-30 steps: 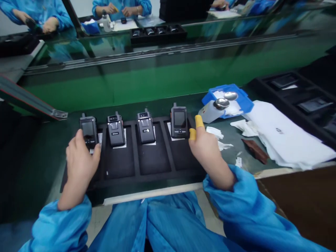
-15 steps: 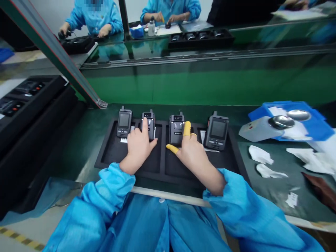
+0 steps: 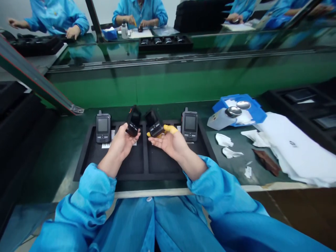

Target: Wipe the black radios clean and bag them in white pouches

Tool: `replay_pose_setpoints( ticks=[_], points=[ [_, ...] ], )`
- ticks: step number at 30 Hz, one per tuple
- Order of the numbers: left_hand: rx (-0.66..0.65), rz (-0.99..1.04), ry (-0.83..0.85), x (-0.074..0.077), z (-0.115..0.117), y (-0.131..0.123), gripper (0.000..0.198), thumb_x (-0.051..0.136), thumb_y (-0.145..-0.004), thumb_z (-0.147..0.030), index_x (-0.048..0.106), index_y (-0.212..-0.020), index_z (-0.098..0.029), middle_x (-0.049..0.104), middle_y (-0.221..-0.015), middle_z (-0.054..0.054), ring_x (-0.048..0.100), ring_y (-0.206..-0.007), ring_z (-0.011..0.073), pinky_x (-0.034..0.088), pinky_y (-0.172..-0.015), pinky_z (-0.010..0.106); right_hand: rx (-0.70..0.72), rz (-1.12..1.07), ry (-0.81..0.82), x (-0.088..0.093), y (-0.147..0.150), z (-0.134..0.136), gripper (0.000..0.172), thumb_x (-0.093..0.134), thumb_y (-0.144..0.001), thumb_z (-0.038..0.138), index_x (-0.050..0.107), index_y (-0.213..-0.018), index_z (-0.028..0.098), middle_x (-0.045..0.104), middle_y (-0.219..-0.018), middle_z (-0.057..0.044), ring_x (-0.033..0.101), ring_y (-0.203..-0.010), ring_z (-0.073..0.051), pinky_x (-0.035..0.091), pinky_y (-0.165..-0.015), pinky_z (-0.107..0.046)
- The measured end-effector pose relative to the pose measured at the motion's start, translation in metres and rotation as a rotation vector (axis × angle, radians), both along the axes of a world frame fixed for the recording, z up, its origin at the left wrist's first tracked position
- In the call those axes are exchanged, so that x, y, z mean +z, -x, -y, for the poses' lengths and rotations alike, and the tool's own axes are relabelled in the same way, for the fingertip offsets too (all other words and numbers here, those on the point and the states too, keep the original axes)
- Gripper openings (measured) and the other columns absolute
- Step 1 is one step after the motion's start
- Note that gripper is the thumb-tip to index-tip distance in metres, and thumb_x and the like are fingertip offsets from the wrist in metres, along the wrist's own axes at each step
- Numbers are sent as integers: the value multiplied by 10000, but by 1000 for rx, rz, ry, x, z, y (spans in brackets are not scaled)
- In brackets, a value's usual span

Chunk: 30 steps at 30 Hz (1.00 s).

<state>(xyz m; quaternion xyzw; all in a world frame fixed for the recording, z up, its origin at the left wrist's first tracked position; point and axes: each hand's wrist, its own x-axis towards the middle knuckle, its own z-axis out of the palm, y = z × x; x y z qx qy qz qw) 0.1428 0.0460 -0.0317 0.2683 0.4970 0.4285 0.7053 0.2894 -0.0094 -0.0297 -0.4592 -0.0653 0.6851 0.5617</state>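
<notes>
My left hand point(image 3: 123, 140) is closed around a black walkie-talkie point(image 3: 133, 120), tilted with its screen side up. In my right hand point(image 3: 170, 141), which wears yellow finger cots, a second walkie-talkie point(image 3: 154, 122) leans to the left, its screen side also showing. Both are held just over the black foam tray point(image 3: 146, 150). One more walkie-talkie point(image 3: 103, 127) rests screen up at the tray's left end, antenna toward the back. Another walkie-talkie point(image 3: 189, 125) lies the same way at the right end. White labels show beside them.
To the right are a blue bin point(image 3: 256, 108) with a white bottle leaning on it, crumpled tissues point(image 3: 224, 140), a brown strip point(image 3: 266, 161) and a white sheet point(image 3: 296, 150). Black foam trays point(image 3: 15, 140) stack at left. Co-workers sit behind the green partition point(image 3: 157, 84).
Both hands went from pointing at the two middle walkie-talkies, lying back side up, to holding them lifted and turned screen side up. The view has shifted right.
</notes>
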Motion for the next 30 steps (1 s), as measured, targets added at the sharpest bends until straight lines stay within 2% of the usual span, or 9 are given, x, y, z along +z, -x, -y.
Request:
replay_pose_setpoints(
  ticks=[4,8,11,14,20,22,25,28,30],
  points=[
    [21,53,53,-3,7,4,283,317,-957,-270,548,-938,-106,679,-752,108,686,-690,152,558,-675,251,-9,81,41,-2,-5,12,346,251,-946,212,538,-1099,94,707,-707,-96,706,-667,-193,576,-669,-326],
    [57,24,62,-5,17,11,286,301,-965,-216,525,-1050,-61,686,-768,131,713,-778,206,559,-824,362,15,287,38,-12,-11,24,516,344,-932,131,233,-1436,140,686,-627,-28,687,-585,-169,591,-653,-351],
    [75,-34,29,-5,21,15,294,351,-953,-172,458,-1212,-82,693,-772,104,717,-753,200,538,-876,412,35,299,15,-17,-11,26,603,328,-896,49,175,-1470,155,686,-643,-6,687,-608,-141,593,-739,-368],
    [47,-131,-23,-3,24,19,461,375,-925,-114,305,-1381,-95,691,-723,74,716,-720,187,523,-906,444,61,282,13,-19,-8,24,682,317,-850,-10,148,-1482,183,687,-685,15,687,-641,-116,584,-784,-351],
    [-80,-305,-102,2,38,28,709,480,-833,-108,161,-1467,-115,707,-729,72,713,-802,208,500,-945,492,126,408,-61,-20,-9,41,756,449,-825,61,136,-1492,234,664,-744,32,669,-667,-103,579,-690,-286],
    [-92,-387,-143,4,44,29,698,514,-828,-155,215,-1459,-167,707,-737,48,705,-823,216,494,-951,508,188,560,-179,-16,-24,57,712,503,-810,114,256,-1464,254,676,-805,16,668,-713,-114,574,-679,-289],
    [-61,-615,-208,5,54,29,632,584,-823,-251,336,-1403,-278,680,-768,-8,675,-846,224,456,-993,532,169,938,-248,-5,-68,86,457,558,-817,262,557,-1272,233,699,-930,-28,658,-768,-145,557,-706,-321],
    [-37,-849,-347,3,62,23,643,669,-765,-326,404,-1350,-365,621,-870,-26,628,-888,242,424,-1015,545,-50,1440,-12,2,-126,116,303,574,-810,293,687,-1073,191,697,-1013,-67,638,-813,-174,521,-770,-349],
    [-70,-885,-481,-1,68,16,667,682,-746,-344,406,-1354,-366,581,-885,-16,607,-876,246,446,-977,534,-49,1765,185,-2,-159,132,239,585,-791,231,718,-981,176,692,-1007,-87,622,-856,-194,493,-795,-350]
  ],
)
